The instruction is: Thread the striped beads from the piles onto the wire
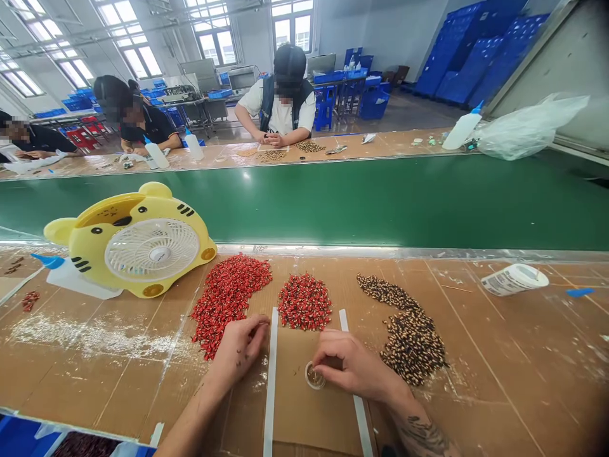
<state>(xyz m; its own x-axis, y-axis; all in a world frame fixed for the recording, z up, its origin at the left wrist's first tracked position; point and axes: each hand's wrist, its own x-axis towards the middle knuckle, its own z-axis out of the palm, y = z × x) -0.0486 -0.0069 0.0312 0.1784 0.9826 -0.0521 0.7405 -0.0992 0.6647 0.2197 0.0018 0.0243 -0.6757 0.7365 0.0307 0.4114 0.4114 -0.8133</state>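
Observation:
My left hand [238, 350] rests on the brown cardboard table, fingers curled in a pinch at the edge of a long pile of small red pieces [227, 298]. My right hand [354, 365] lies closed beside a small round cap [314, 376], fingertips touching its rim. A second, rounder heap of red pieces [304, 301] sits just beyond both hands. A trail of dark brown pieces [409, 333] runs along the right of my right hand. Two white strips [271, 374] frame a cardboard patch between my hands.
A yellow tiger-shaped desk fan [136, 238] stands at the left, a squeeze bottle with a blue tip [66, 274] beside it. A white tape roll [514, 279] lies at right. A green conveyor belt [380, 200] runs across. Other people sit working at the far table.

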